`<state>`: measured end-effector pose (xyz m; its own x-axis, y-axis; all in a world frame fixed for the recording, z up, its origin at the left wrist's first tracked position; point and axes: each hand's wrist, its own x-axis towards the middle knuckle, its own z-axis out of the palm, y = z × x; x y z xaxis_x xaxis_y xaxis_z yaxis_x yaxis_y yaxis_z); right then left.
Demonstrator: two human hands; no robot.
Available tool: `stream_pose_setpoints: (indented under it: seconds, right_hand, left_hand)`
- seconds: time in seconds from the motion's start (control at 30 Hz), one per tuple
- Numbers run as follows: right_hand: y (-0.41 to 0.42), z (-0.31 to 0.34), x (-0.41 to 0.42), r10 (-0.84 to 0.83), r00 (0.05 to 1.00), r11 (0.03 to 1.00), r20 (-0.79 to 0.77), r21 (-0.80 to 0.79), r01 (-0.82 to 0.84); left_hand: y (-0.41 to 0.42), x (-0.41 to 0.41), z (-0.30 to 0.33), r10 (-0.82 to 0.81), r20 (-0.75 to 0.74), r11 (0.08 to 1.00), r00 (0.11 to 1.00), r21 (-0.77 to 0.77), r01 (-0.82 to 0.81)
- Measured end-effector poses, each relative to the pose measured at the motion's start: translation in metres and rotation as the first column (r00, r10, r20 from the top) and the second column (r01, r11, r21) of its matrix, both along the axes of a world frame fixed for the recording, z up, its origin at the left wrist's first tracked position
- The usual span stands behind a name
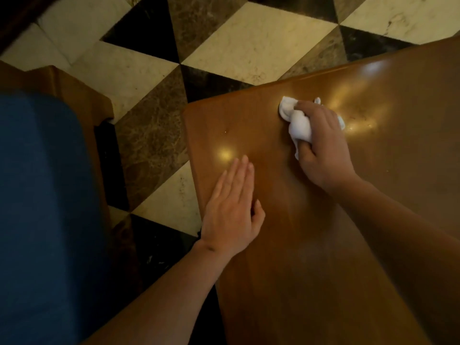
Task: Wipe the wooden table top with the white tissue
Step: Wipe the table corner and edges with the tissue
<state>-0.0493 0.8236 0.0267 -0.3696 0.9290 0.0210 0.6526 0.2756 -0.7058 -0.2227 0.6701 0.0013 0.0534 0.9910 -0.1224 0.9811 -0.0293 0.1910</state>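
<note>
1. White tissue [300,127]: crumpled into an elongated wad lying on the wooden table top [311,245], near its far edge. One lobe sticks out beyond the fingertips toward 10 o'clock; a small tuft shows past the knuckles at 1 o'clock, and a thin tail trails toward 6 o'clock beside the thumb. Its long axis runs roughly from 11 o'clock to 5 o'clock

2. Right hand [321,145]: fingers curled over the wad from above, with the thumb tucked under its near end, so the tissue is gripped between thumb and fingers and pressed to the wood. The forearm enters from 4 o'clock

3. Left hand [232,207]: lies flat on the table top close to its left edge, at 7 o'clock from the tissue and well apart from it. Fingers straight and held together, pointing toward 12 o'clock; it holds nothing

4. Table top: glossy brown wood with bright light reflections, one just beyond the left fingertips and others at 3 o'clock from the tissue

5. Surroundings: a tiled floor [224,46] of cream, black and brown marble shapes beyond the table; a blue cushion [42,207] on a wooden seat at 9 o'clock
</note>
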Motion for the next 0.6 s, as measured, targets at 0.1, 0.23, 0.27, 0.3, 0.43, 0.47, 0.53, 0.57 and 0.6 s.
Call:
stream_pose_setpoints:
  seconds: [0.1, 0.23, 0.27, 0.3, 0.43, 0.47, 0.53, 0.57, 0.6]
  right_hand:
    - [0.001, -0.002, 0.0, -0.013, 1.0, 1.0, 0.01, 0.008, 0.013]
    - [0.001, -0.005, 0.001, -0.015, 1.0, 1.0, 0.028, 0.028, 0.014]
    - [0.0, -0.006, 0.0, -0.01, 1.0, 0.999, 0.03, 0.037, 0.008]
    - [-0.001, -0.006, 0.0, -0.009, 0.999, 0.999, 0.033, 0.04, 0.007]
    - [0.0, -0.004, 0.0, -0.01, 0.999, 1.0, 0.048, 0.026, 0.009]
    - [0.001, -0.002, 0.0, -0.009, 0.999, 1.0, 0.049, 0.019, 0.008]
    - [0.001, 0.003, -0.004, -0.018, 0.998, 1.0, 0.053, -0.011, 0.018]
    - [0.001, 0.005, -0.007, -0.031, 0.998, 0.999, 0.056, -0.022, 0.032]
    - [0.0, 0.005, -0.011, -0.05, 0.997, 0.998, 0.055, -0.027, 0.052]
  left_hand:
    - [0.0, 0.007, 0.002, 0.207, -0.023, 0.978, 0.978, 0.0, -0.207]
    - [-0.008, 0.022, 0.0, 0.33, -0.028, 0.944, 0.944, -0.006, -0.33]
    - [-0.009, 0.022, -0.003, 0.368, -0.034, 0.93, 0.929, -0.007, -0.368]
    - [-0.01, 0.023, -0.003, 0.405, -0.037, 0.914, 0.913, -0.009, -0.406]
    - [-0.01, 0.026, -0.004, 0.458, -0.041, 0.889, 0.888, -0.009, -0.458]
    - [-0.01, 0.025, -0.005, 0.455, -0.04, 0.89, 0.89, -0.011, -0.456]
    - [-0.013, 0.02, -0.005, 0.438, -0.031, 0.899, 0.899, -0.014, -0.438]
    - [-0.014, 0.018, -0.006, 0.428, -0.026, 0.903, 0.903, -0.017, -0.428]
    - [-0.015, 0.017, -0.006, 0.42, -0.032, 0.907, 0.907, -0.014, -0.421]
